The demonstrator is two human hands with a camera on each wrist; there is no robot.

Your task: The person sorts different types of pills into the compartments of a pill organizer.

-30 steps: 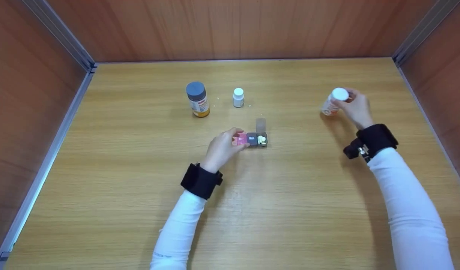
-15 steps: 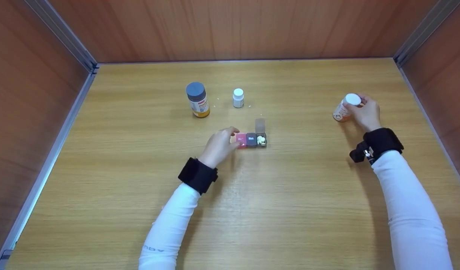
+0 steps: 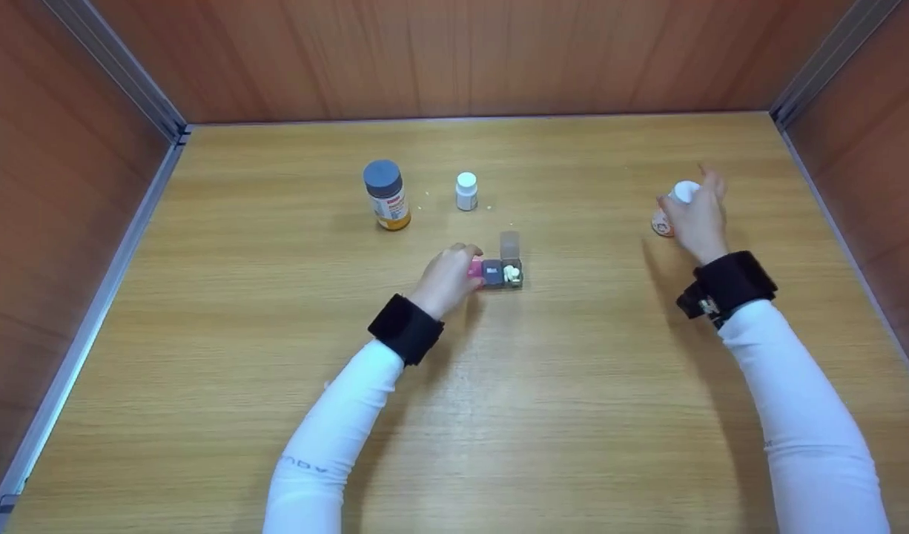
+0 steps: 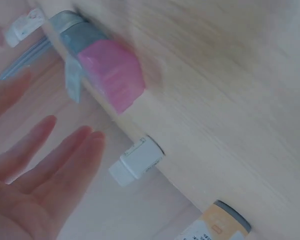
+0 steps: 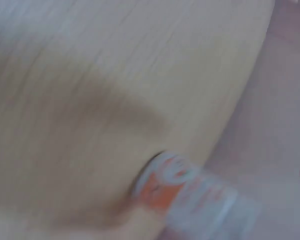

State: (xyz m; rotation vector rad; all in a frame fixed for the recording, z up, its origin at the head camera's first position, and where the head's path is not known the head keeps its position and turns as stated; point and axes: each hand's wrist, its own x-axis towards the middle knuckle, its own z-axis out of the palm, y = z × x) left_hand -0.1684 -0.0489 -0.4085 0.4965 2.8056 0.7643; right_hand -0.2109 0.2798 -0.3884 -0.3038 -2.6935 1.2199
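Note:
A small pill organizer (image 3: 492, 272) lies mid-table, with pink and dark compartments. Its right-end lid (image 3: 509, 245) stands up, showing pale pills (image 3: 511, 274) inside. My left hand (image 3: 448, 282) is at the pink end, overlapping it in the head view. In the left wrist view, its fingers (image 4: 65, 160) are extended, apart from the pink compartment (image 4: 112, 75). At the right, a white-capped bottle with an orange and white label (image 5: 185, 195) stands upright on the table. My right hand (image 3: 698, 222) is spread beside it, thumb and fingers off the cap (image 3: 684, 191).
Behind the organizer stand a larger blue-capped bottle (image 3: 387, 194) with an orange base and a small white bottle (image 3: 466, 192). Several white crumbs lie near them. Wood-look panels (image 3: 469, 59) enclose the table at the back and both sides.
My right hand has shifted the white-capped bottle rightward, set it upright and let go, fingers spreading. My left hand drew back from the organizer, then came over its pink end again.

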